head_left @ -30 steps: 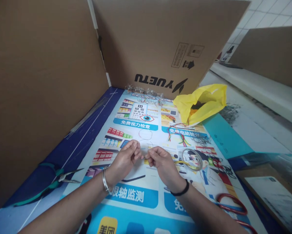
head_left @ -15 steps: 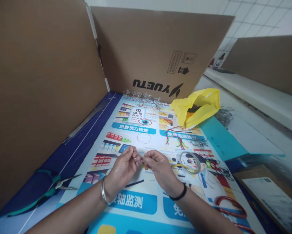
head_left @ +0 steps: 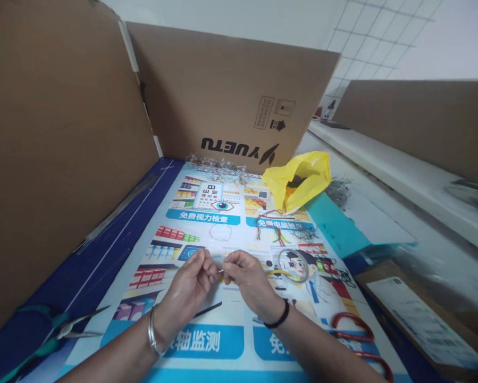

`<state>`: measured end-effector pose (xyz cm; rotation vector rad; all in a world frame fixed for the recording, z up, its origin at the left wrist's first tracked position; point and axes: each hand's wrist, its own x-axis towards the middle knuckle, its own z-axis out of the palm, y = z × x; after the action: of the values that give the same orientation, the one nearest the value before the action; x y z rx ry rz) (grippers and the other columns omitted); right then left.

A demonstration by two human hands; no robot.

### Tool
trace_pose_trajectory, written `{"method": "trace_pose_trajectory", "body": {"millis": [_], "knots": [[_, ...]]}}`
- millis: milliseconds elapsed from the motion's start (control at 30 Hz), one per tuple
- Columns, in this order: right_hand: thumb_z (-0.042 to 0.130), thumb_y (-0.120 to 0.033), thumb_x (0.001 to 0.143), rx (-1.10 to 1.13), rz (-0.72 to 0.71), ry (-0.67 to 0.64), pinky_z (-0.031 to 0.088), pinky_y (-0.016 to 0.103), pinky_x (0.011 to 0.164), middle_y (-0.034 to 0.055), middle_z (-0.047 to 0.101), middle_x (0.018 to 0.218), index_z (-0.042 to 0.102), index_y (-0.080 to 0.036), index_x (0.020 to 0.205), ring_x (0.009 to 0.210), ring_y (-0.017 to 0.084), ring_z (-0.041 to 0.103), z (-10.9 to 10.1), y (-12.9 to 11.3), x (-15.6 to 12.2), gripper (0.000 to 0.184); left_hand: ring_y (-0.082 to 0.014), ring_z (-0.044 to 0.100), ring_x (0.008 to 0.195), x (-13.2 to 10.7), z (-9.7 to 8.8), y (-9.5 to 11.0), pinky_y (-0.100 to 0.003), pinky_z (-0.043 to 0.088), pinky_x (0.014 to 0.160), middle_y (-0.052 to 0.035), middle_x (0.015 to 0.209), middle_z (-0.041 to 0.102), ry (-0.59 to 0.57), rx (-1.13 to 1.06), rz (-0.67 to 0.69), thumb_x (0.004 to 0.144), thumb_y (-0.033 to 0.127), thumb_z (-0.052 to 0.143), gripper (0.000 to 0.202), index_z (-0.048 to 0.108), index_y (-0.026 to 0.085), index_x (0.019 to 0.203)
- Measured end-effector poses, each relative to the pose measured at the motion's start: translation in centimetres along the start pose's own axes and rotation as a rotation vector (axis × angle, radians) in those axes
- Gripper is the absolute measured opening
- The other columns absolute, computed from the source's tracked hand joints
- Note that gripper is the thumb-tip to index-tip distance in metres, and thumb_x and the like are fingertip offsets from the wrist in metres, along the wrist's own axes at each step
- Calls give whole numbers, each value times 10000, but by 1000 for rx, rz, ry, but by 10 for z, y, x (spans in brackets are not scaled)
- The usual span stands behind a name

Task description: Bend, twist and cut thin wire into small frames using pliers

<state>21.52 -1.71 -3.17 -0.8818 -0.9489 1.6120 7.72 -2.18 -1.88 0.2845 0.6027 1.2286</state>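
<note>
Pinching thin wire (head_left: 221, 270) between both hands' fingers (head_left: 210, 266) — midair.

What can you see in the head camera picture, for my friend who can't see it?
Two bare hands, the left hand and the right hand, meet fingertip to fingertip, pinching something tiny over a colourful printed poster on the table. A yellow plastic bag and coloured threads lie further back, pliers lie at the left, and cardboard walls stand around.

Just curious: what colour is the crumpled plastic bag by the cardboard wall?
Yellow; the crumpled plastic bag shows best in the head view.
</note>
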Motion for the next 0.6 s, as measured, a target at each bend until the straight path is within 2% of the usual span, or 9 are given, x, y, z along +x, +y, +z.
{"method": "trace_pose_trajectory", "body": {"millis": [133, 300, 467, 600], "knots": [[712, -300, 726, 48, 34, -18, 378, 200, 498, -15, 600, 638, 622, -155, 784, 537, 79, 514, -1, -2, 1, 180, -89, 468, 572, 2, -4, 2, -209, 475, 578, 29, 614, 440, -20, 98, 51, 834, 211, 615, 191, 521, 142, 683], [698, -343, 743, 93, 47, 28, 283, 165, 417, 9, 622, 704, 629, -143, 809, 490, 45, 460, -1, 0, 3, 222, -86, 457, 581, 3, -6, 4, -199, 482, 582, 21, 639, 452, -26, 128, 40, 834, 199, 611, 132, 564, 140, 725], [712, -392, 720, 153, 75, 17, 330, 179, 417, 10, 634, 680, 614, -142, 787, 466, 57, 487, -3, 2, 6, 277, -79, 415, 546, 2, -2, 6, -194, 482, 569, 35, 600, 407, 9, 138, 12, 810, 209, 641, 146, 560, 145, 707], [733, -395, 693, 146, 62, 21, 365, 189, 420, 19, 651, 656, 604, -135, 761, 457, 71, 513, -4, 2, 7, 299, -71, 396, 527, 3, -2, 6, -189, 486, 571, 38, 597, 405, -6, 148, 10, 805, 213, 647, 181, 537, 146, 678]]}}
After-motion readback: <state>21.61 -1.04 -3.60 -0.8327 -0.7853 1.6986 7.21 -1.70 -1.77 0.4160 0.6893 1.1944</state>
